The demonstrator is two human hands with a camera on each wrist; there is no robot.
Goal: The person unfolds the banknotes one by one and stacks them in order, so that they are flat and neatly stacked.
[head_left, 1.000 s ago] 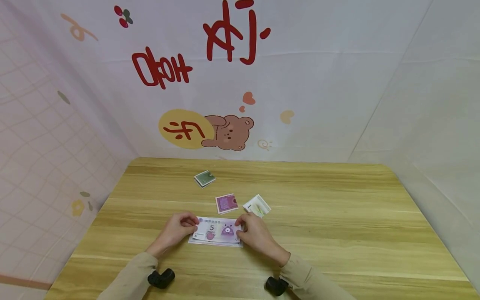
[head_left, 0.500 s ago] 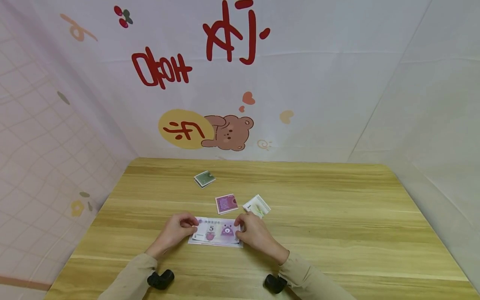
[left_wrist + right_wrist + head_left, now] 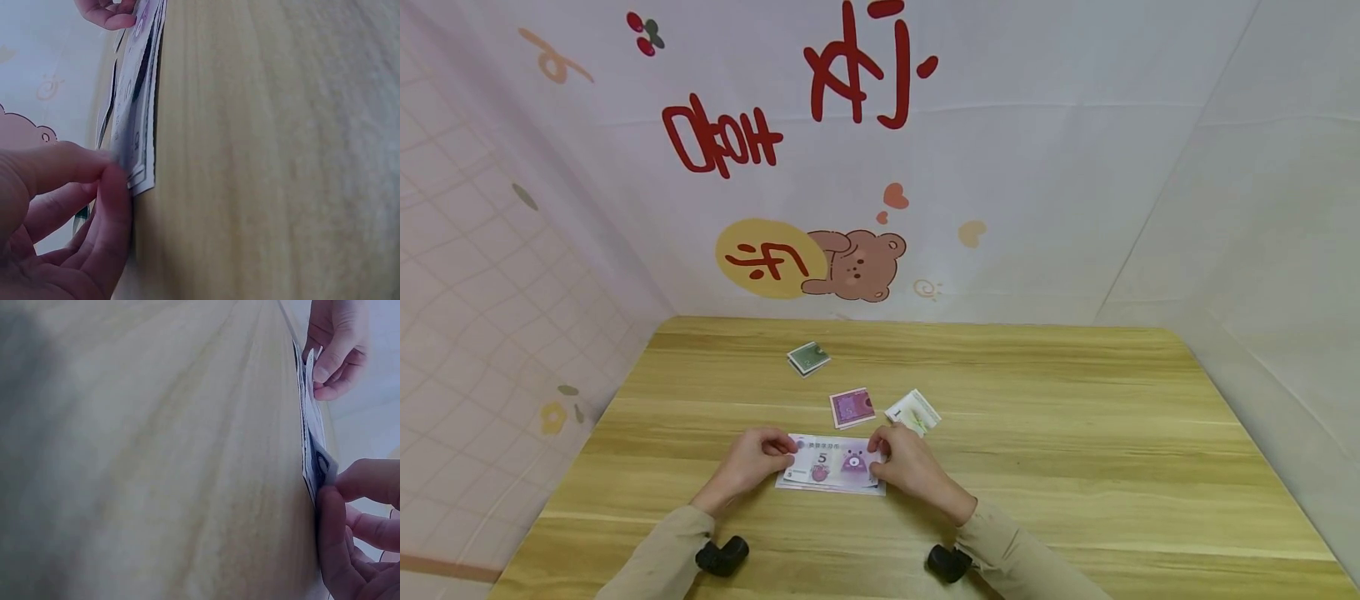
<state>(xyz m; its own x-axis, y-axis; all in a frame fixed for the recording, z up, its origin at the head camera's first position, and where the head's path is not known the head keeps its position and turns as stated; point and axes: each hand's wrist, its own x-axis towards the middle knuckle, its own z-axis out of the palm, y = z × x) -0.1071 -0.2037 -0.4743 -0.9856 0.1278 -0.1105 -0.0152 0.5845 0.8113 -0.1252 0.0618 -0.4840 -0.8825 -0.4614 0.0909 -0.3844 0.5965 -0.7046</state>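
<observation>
Between my hands is a purple play banknote (image 3: 837, 462) marked 5, lying over other notes whose pale edges (image 3: 831, 489) stick out below it. My left hand (image 3: 756, 461) pinches its left end between thumb and finger, as the left wrist view shows for the note (image 3: 128, 119). At the other end my right hand (image 3: 908, 467) pinches the right edge; in the right wrist view that corner of the note (image 3: 325, 465) bends up a little between thumb and finger. The wrist views show the top note slightly apart from those beneath.
Beyond the hands lie a folded magenta note (image 3: 853, 407), a folded white-green note (image 3: 913, 412) marked 1 close by the right fingers, and a folded dark green note (image 3: 808, 358) farther back. The wooden table (image 3: 1075, 433) ends at a printed cloth wall (image 3: 1037, 208).
Both hands keep their hold on the purple banknote and stay almost in place. The whole head view has shifted very slightly left; the folded notes lie as before.
</observation>
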